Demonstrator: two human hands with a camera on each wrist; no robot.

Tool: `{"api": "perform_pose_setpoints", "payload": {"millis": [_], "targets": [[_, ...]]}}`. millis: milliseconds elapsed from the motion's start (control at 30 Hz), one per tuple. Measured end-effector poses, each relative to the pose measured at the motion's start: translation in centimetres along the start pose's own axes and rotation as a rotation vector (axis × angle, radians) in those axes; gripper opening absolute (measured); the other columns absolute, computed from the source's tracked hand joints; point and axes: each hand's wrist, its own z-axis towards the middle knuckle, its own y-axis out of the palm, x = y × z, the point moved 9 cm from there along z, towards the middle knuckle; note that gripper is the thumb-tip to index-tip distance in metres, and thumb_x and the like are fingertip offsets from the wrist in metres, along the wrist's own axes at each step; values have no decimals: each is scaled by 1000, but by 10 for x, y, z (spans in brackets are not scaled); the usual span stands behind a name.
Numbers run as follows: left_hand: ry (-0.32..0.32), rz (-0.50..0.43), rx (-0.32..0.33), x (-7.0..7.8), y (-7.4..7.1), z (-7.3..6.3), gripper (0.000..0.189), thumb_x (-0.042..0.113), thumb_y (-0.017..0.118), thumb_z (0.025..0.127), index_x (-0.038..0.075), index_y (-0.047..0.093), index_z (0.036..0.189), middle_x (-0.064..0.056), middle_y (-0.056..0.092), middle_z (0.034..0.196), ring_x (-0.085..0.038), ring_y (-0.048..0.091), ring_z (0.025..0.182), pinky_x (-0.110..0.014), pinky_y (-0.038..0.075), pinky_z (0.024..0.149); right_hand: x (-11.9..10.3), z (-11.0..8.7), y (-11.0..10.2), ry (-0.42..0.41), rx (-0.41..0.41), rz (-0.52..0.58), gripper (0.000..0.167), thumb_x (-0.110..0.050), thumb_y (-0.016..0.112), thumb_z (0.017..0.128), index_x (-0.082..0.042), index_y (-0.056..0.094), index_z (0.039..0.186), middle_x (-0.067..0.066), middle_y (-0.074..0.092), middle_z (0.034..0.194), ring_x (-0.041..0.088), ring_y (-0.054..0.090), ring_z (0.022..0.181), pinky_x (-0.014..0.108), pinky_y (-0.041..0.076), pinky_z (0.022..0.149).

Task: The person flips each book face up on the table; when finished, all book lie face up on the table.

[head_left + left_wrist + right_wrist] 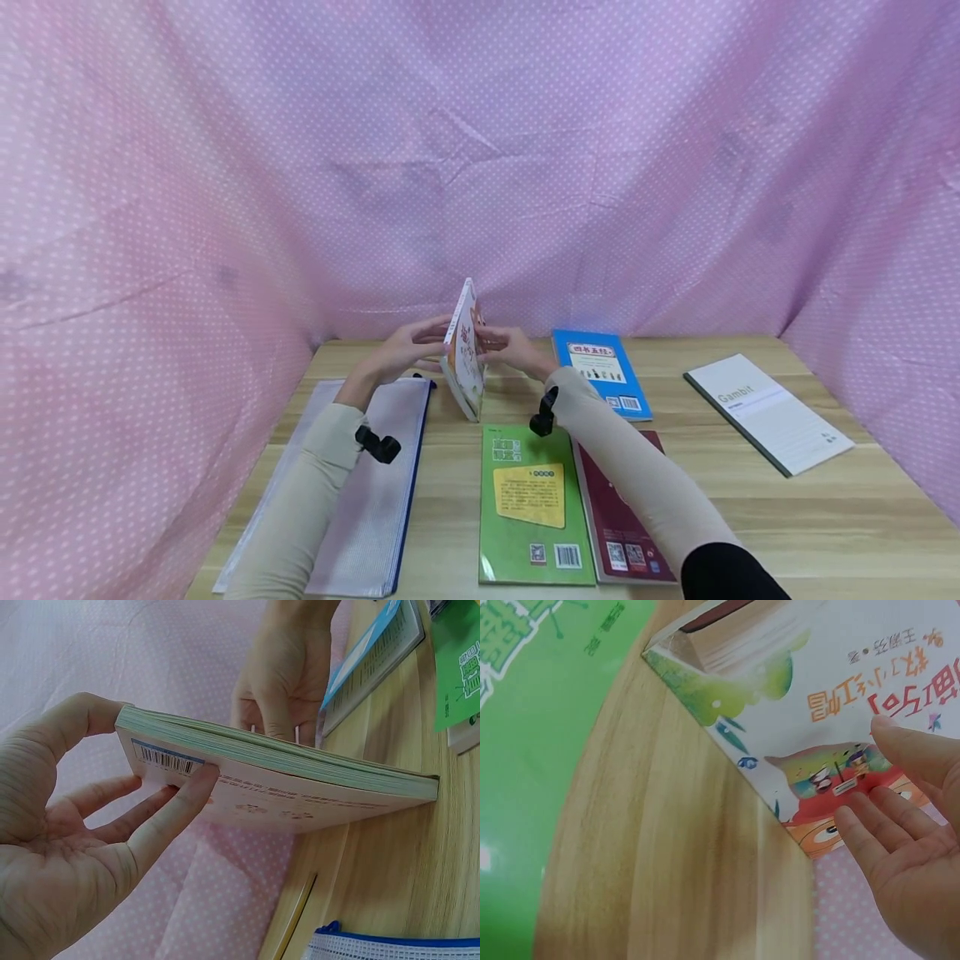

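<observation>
Seemingly at the positioning step: left hand [403,348], pinching a corner of white Chinese children's paperback [468,371], tilted over surface [450,508]; right hand [517,350], fingers spread at its front cover; next move presumably needing steady two-handed support.

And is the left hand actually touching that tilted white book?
Touching. The left wrist view shows it: a fingertip of the left hand lies on the white book, beside its barcode, and another digit meets its corner.
</observation>
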Motion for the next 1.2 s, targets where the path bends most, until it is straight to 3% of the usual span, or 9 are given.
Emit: {"api": "perform_pose_setpoints", "payload": {"millis": [267, 433, 567, 800, 1200], "targets": [[-18, 0, 21, -7, -9, -5, 68, 15, 62, 101, 13, 30, 161, -26, 38, 158, -47, 43, 141, -62, 51, 104, 14, 2, 1, 59, -5, -19, 68, -2, 71, 93, -14, 44, 154, 18, 45, 157, 40, 45, 144, 51, 38, 121], [-1, -3, 19, -10, -14, -8, 66, 12, 59, 103, 9, 28, 161, -30, 37, 156, -45, 49, 136, -51, 59, 96, 22, 7, 2, 80, 0, -60, 68, -7, 75, 92, -18, 47, 153, 14, 48, 156, 35, 46, 144, 50, 39, 120], [-21, -2, 36, -16, -19, -10, 65, 11, 59, 102, 10, 30, 161, -28, 37, 157, -42, 51, 134, -44, 62, 93, 24, 9, 4, 69, -15, -57, 67, -4, 74, 91, -14, 48, 152, 15, 47, 156, 36, 47, 143, 48, 40, 120], [-32, -2, 61, -24, -27, -17, 64, 7, 58, 102, 9, 31, 160, -28, 41, 154, -39, 54, 131, -44, 61, 94, 28, 10, 8, 68, -37, -104, 65, -3, 73, 91, -10, 48, 151, 16, 42, 159, 37, 44, 145, 48, 38, 121], [-45, -55, 103, -41, -32, -27, 69, 2, 61, 99, 9, 31, 160, -26, 39, 157, -31, 58, 126, -50, 59, 97, 40, 15, 7, 91, -73, -192, 67, -7, 77, 89, -12, 50, 150, 16, 48, 155, 37, 45, 144, 51, 36, 122]]}}
